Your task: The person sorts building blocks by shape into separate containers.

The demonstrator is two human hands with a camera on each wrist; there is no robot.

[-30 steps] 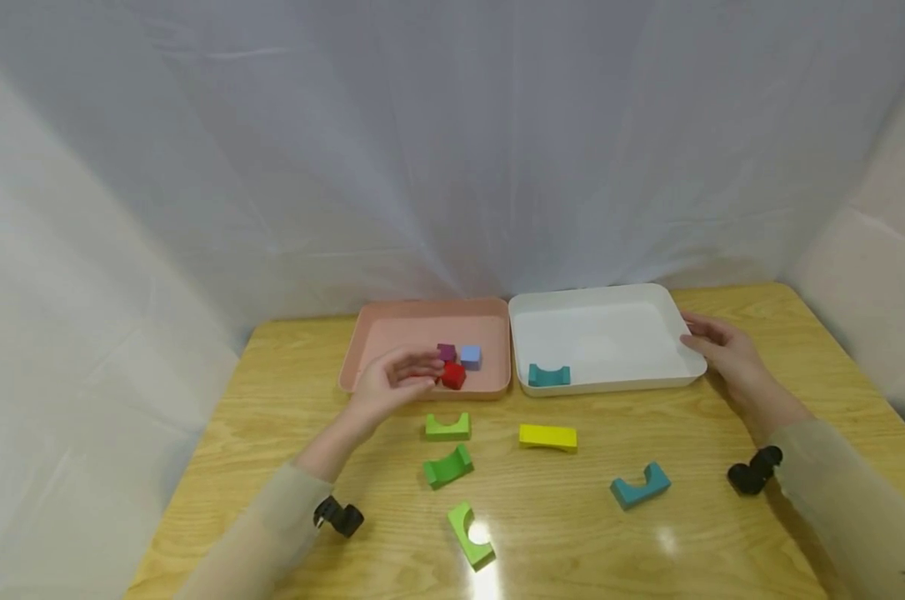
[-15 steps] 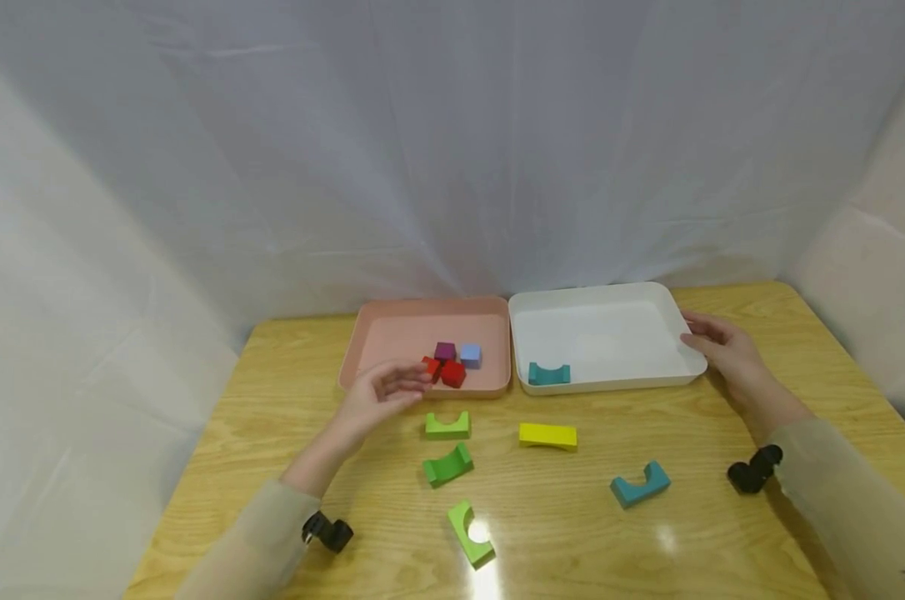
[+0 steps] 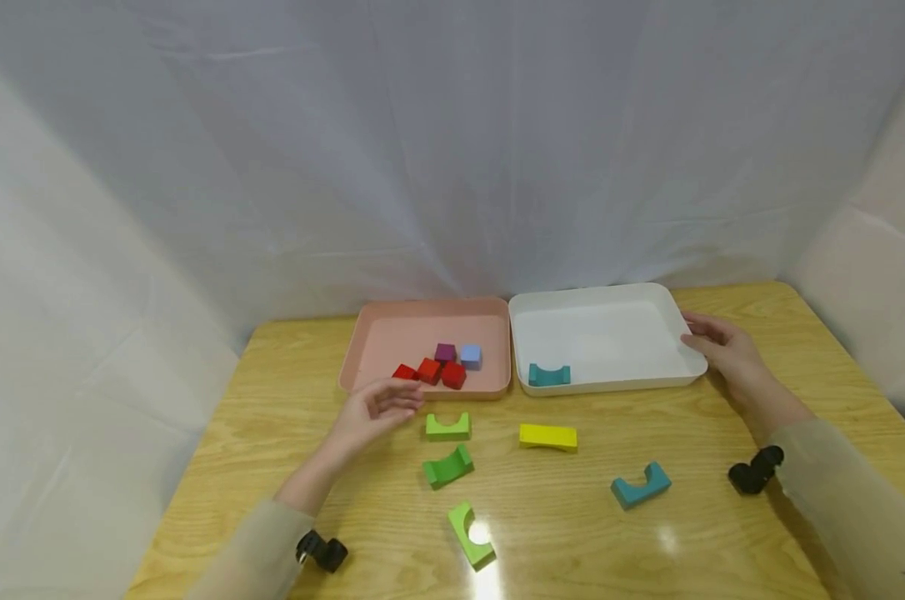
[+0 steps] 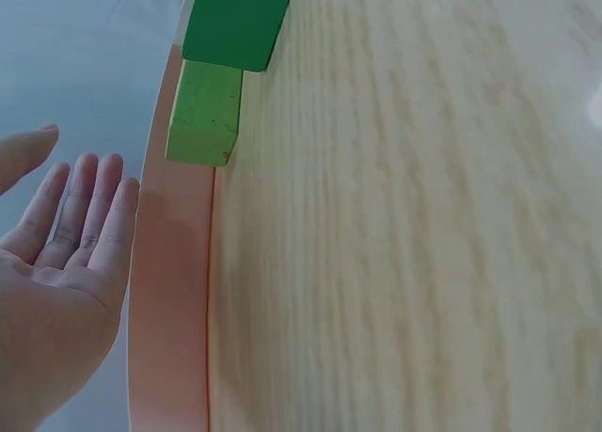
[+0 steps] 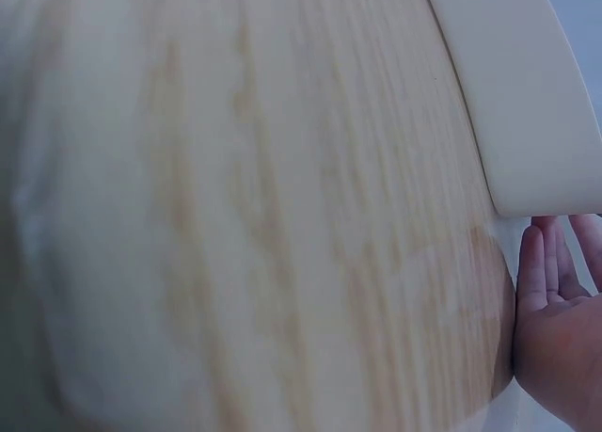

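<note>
Red blocks: three of them lie in the pink tray, in a row near its front wall, with a purple block and a pale blue block just behind. Left hand hovers just in front of the pink tray's front rim, palm up-ish, fingers relaxed and loosely spread, holding nothing; forearm runs back toward the near-left table edge. Wrist view confirms: open palm, straight fingers, beside the tray wall. Nearest piece on the table is a green arch block, just right of the fingertips, not touching.

Right hand rests against the right rim of the white tray, fingers lightly bent on the corner, no wrap-around grip visible. Right wrist view shows fingers straight next to the tray's corner.

White tray holds one teal arch block at its front left. On the wooden table: two more green arch blocks, a yellow arch block, a teal arch block.
</note>
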